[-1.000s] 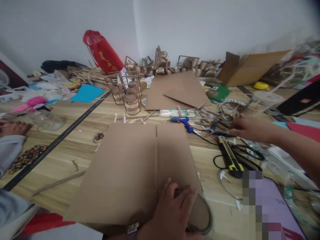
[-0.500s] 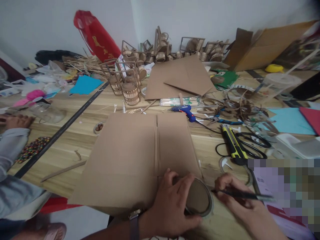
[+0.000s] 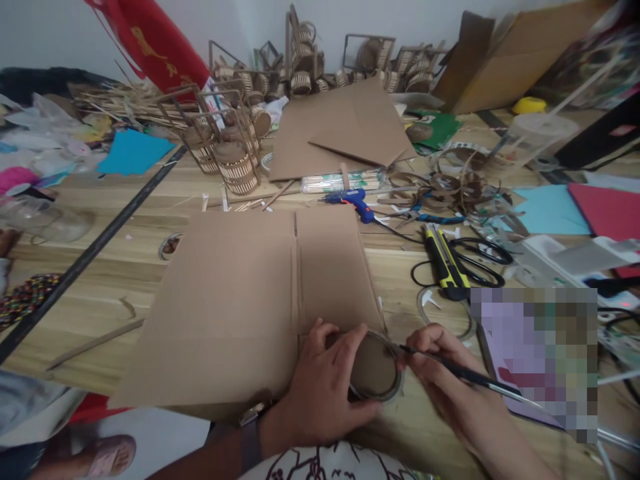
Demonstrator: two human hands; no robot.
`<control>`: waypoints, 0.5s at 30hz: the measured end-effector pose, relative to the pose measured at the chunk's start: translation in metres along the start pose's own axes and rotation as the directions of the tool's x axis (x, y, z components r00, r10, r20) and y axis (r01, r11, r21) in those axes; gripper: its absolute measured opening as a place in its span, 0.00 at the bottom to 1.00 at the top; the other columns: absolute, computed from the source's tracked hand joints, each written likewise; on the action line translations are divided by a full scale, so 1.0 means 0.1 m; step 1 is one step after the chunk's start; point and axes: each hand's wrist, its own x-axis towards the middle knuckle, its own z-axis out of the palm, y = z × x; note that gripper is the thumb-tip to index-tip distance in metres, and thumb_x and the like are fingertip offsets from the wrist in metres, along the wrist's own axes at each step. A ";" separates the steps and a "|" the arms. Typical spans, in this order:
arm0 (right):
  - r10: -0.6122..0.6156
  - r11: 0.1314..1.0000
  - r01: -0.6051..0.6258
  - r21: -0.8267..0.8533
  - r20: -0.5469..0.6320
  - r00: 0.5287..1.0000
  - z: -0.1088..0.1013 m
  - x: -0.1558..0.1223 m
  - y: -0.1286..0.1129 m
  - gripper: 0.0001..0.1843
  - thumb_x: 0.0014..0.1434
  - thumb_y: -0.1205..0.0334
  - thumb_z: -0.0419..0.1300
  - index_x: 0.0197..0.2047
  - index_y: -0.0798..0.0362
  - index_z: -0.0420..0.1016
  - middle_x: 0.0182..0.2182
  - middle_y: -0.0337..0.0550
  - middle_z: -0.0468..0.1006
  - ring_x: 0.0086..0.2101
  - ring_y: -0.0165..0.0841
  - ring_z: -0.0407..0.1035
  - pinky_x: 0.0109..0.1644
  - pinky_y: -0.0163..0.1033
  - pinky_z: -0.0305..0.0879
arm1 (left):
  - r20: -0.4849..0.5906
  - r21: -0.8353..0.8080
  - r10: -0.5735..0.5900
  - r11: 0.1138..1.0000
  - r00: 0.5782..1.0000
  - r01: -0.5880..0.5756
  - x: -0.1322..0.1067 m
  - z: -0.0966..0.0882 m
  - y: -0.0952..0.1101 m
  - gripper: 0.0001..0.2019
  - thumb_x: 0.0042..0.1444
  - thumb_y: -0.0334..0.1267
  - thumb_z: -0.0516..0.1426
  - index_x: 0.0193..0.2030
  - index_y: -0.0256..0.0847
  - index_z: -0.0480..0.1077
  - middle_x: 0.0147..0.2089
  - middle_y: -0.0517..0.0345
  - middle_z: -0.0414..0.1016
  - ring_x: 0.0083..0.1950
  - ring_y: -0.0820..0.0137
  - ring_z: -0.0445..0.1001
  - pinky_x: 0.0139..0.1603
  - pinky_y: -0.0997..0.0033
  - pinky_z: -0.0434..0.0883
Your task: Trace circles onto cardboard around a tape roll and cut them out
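A grey ring, perhaps a roll of tape, lies flat at the near right corner of the folded cardboard sheet; brown cardboard shows through its middle. My left hand grips the ring from its left side, fingers on the far rim and thumb by the near rim. My right hand is closed on a slim black pen. The pen's tip is at the ring's right outer edge, on or close to the cardboard. Whether the tip touches is too small to tell.
Right of the cardboard lie a yellow-black utility knife, black-handled scissors and a partly pixelated phone-like object. Beyond it are a blue glue gun and small slatted baskets. A person's foot shows lower left.
The view has shifted, so things sit further left and higher. The pen tip has moved in against the ring's right edge. My left hand keeps its hold on the ring.
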 end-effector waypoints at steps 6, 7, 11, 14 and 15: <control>-0.028 0.968 0.031 -0.251 0.015 0.999 0.02 0.06 -0.09 0.10 0.51 0.55 0.69 0.27 0.48 0.72 0.20 0.34 0.70 0.21 0.30 0.63 0.23 0.32 0.61 | 0.011 -0.010 -0.011 1.000 1.000 0.012 0.00 -0.01 0.00 0.48 0.48 0.43 0.70 0.73 0.33 0.57 0.71 0.46 0.67 0.68 0.39 0.59 0.72 0.28 0.52; -0.046 0.961 0.047 -0.273 0.007 0.999 0.02 0.06 -0.12 0.08 0.50 0.56 0.69 0.27 0.48 0.74 0.20 0.35 0.72 0.21 0.31 0.66 0.22 0.32 0.63 | 0.007 -0.010 -0.014 1.000 1.000 0.015 0.00 0.00 0.00 0.48 0.48 0.43 0.70 0.73 0.33 0.57 0.71 0.46 0.67 0.68 0.39 0.59 0.72 0.28 0.52; -0.107 0.923 0.107 -0.369 0.020 0.994 0.02 0.04 -0.23 0.06 0.52 0.57 0.65 0.33 0.47 0.83 0.28 0.41 0.85 0.29 0.37 0.79 0.29 0.35 0.75 | -0.007 -0.017 -0.012 1.000 1.000 0.012 -0.01 0.03 -0.01 0.48 0.47 0.43 0.71 0.73 0.35 0.57 0.72 0.46 0.67 0.68 0.39 0.59 0.72 0.27 0.53; -0.166 0.906 0.165 -0.389 0.031 0.986 0.05 0.03 -0.29 0.08 0.54 0.57 0.62 0.33 0.46 0.84 0.28 0.41 0.86 0.30 0.38 0.81 0.30 0.35 0.77 | -0.034 -0.022 0.001 1.000 0.999 -0.002 -0.02 0.05 -0.03 0.49 0.46 0.43 0.71 0.73 0.37 0.56 0.72 0.46 0.67 0.68 0.39 0.59 0.71 0.26 0.53; -0.186 0.899 0.179 -0.400 0.021 0.982 0.07 0.03 -0.30 0.07 0.54 0.58 0.62 0.32 0.46 0.82 0.26 0.40 0.84 0.27 0.37 0.79 0.27 0.33 0.75 | -0.043 -0.022 0.005 1.000 0.999 -0.006 -0.02 0.05 -0.03 0.49 0.46 0.42 0.71 0.73 0.37 0.56 0.71 0.46 0.67 0.68 0.39 0.60 0.71 0.26 0.54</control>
